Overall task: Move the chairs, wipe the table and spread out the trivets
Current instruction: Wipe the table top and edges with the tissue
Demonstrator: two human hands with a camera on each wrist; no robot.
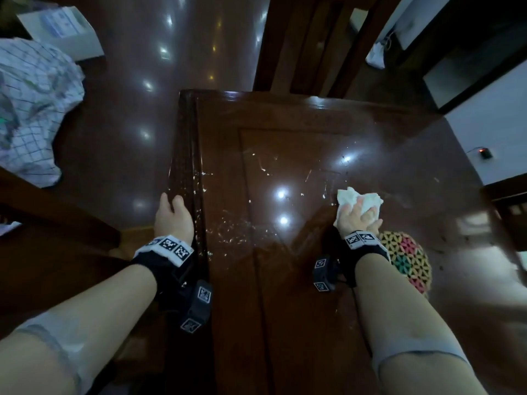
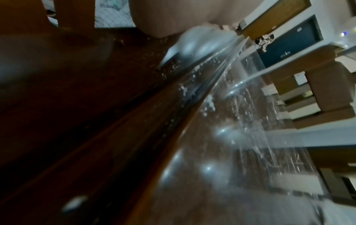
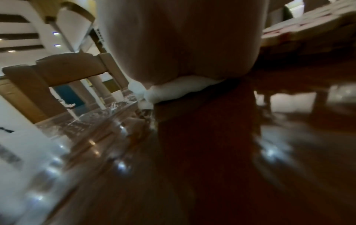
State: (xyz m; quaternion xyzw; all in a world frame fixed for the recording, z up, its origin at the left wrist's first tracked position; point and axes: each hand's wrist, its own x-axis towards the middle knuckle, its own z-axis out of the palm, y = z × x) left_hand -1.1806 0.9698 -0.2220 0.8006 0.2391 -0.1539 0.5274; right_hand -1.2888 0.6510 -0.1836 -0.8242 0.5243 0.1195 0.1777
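Note:
A dark glossy wooden table [image 1: 285, 280] fills the head view, flecked with white crumbs and streaks [image 1: 236, 229]. My right hand [image 1: 359, 215] presses a crumpled white tissue [image 1: 349, 199] flat on the table's right part, fingers spread over it. The tissue [image 3: 173, 89] bulges out under my palm [image 3: 181, 45] in the right wrist view. My left hand [image 1: 172, 212] rests on the table's left edge, fingers bent over the rim. A round multicoloured woven trivet [image 1: 407, 260] lies just behind my right wrist. A wooden chair [image 1: 313, 44] stands at the far end.
A checked cloth [image 1: 31, 109] lies heaped at the left, beyond a wooden chair part [image 1: 51, 212]. A white box [image 1: 62, 29] sits on the floor at the top left. A second chair [image 1: 510, 212] stands at the right edge. White crumbs [image 2: 208, 105] dot the table rim.

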